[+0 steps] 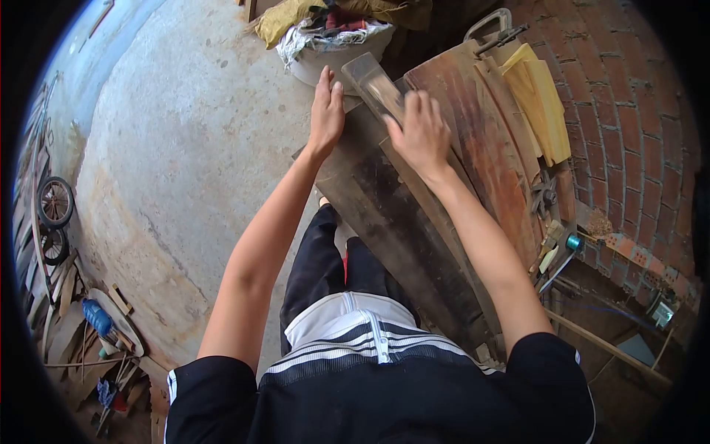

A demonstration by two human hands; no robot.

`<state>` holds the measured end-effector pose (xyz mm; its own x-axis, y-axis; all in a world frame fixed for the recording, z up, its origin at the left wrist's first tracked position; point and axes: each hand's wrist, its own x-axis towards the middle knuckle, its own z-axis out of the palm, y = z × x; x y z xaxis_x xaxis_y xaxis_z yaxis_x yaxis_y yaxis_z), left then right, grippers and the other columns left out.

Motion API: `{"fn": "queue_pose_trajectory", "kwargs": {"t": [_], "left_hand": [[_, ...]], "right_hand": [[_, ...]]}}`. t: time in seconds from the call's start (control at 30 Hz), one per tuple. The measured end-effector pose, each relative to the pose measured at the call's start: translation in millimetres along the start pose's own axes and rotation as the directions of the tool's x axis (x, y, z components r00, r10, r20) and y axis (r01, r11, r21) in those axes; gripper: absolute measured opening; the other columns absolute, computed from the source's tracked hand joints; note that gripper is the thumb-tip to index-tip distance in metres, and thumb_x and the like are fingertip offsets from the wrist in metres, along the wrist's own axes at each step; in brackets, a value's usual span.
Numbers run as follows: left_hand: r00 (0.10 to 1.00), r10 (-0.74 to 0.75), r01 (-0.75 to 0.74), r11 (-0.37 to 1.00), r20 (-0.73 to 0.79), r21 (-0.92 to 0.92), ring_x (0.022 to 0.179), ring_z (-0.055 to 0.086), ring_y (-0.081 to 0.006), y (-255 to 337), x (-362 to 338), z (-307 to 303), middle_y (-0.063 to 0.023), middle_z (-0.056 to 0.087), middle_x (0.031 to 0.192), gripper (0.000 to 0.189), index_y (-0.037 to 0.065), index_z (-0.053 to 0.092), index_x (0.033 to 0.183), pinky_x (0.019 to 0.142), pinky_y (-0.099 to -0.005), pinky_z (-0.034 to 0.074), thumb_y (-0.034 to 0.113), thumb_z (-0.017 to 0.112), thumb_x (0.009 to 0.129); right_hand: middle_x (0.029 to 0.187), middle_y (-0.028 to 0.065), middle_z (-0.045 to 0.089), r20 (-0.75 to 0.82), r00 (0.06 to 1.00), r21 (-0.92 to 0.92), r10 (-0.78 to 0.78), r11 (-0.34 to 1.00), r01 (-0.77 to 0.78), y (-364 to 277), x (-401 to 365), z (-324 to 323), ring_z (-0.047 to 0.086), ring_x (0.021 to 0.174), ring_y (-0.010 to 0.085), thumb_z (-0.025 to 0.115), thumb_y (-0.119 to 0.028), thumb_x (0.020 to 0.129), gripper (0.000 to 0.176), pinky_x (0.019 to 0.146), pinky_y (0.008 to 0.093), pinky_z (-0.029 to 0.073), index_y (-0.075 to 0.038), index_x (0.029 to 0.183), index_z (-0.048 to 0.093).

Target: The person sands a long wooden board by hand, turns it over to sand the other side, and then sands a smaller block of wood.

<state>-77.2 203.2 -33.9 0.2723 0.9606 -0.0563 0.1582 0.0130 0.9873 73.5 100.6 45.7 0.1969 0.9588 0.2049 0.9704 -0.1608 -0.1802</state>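
My left hand (326,115) is held up beside the left edge of the dark wooden workbench, with fingers stretched and nothing in it. My right hand (423,133), slightly blurred, is over a narrow wooden board (361,68) that lies on the bench. Its thumb stands apart from the bent fingers, and no held object shows. Just beyond the fingertips, the board has a pale, smeared patch. The dark bench top (384,200) runs from under my hands back toward my body. A wider reddish-brown plank (473,111) lies right of my right hand.
A white bucket (314,63) with cloth and sacks on top stands beyond the bench. A metal clamp (503,33) and yellow wood pieces (536,103) sit at the far right, near a brick wall (621,118). Wheels (55,202) and scrap wood lie at far left.
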Motion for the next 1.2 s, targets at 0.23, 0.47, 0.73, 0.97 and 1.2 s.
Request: {"fn": "queue_pose_trajectory", "kwargs": {"t": [0.23, 0.47, 0.73, 0.97, 1.2], "left_hand": [[0.980, -0.184, 0.197, 0.920, 0.070, -0.340, 0.076, 0.058, -0.0113, -4.4, 12.8, 26.4, -0.0030, 0.063, 0.093, 0.044, 0.009, 0.044, 0.151, 0.073, -0.0280, 0.052, 0.021, 0.042, 0.109], [0.983, -0.180, 0.166, 0.948, -0.026, -0.272, 0.067, 0.060, -0.0101, -9.1, 11.2, 27.0, -0.0024, 0.061, 0.075, 0.039, 0.011, 0.053, 0.145, 0.066, -0.0291, 0.053, 0.022, 0.046, 0.108], [0.983, -0.139, 0.109, 0.967, -0.120, -0.230, 0.067, 0.062, -0.0121, -3.7, 11.0, 33.1, -0.0046, 0.063, 0.077, 0.039, 0.010, 0.057, 0.139, 0.062, -0.0302, 0.053, 0.030, 0.039, 0.110], [0.978, -0.196, 0.156, 0.912, -0.067, -0.380, 0.068, 0.064, -0.0139, 5.8, 10.6, 30.3, -0.0085, 0.067, 0.082, 0.053, 0.003, 0.056, 0.137, 0.064, -0.0283, 0.053, 0.041, 0.029, 0.112], [0.977, -0.199, 0.161, 0.917, -0.070, -0.364, 0.072, 0.063, -0.0130, 9.1, 8.7, 30.0, -0.0095, 0.068, 0.091, 0.058, 0.005, 0.057, 0.138, 0.065, -0.0274, 0.053, 0.045, 0.024, 0.112]], "right_hand": [[0.105, 0.0148, 0.059, -0.106, 0.994, 0.058, 0.036, 0.998, -0.030, -24.4, 86.4, 32.2, 0.061, 0.100, 0.0367, 0.077, -0.033, 0.082, 0.044, 0.079, 0.0494, 0.056, -0.005, 0.105, 0.051], [0.101, 0.0125, 0.054, 0.126, 0.986, -0.040, 0.110, 0.994, -0.106, 14.1, -77.6, -33.7, 0.058, 0.097, 0.0319, 0.079, -0.030, 0.081, 0.044, 0.079, 0.0444, 0.053, -0.006, 0.104, 0.050], [0.105, 0.0130, 0.058, -0.064, 0.996, 0.072, 0.056, 0.996, -0.052, -20.2, 68.1, 23.5, 0.061, 0.100, 0.0345, 0.077, -0.032, 0.081, 0.043, 0.079, 0.0470, 0.055, -0.007, 0.104, 0.050], [0.105, 0.0131, 0.056, -0.064, 0.997, 0.064, 0.032, 0.998, -0.028, -14.8, 21.3, 8.7, 0.059, 0.099, 0.0345, 0.078, -0.031, 0.082, 0.043, 0.078, 0.0455, 0.055, -0.006, 0.103, 0.050], [0.104, 0.0112, 0.054, 0.177, 0.968, -0.017, 0.178, 0.984, -0.178, 10.9, -101.6, -33.8, 0.057, 0.099, 0.0307, 0.079, -0.031, 0.081, 0.045, 0.080, 0.0424, 0.052, -0.008, 0.107, 0.050]]}}
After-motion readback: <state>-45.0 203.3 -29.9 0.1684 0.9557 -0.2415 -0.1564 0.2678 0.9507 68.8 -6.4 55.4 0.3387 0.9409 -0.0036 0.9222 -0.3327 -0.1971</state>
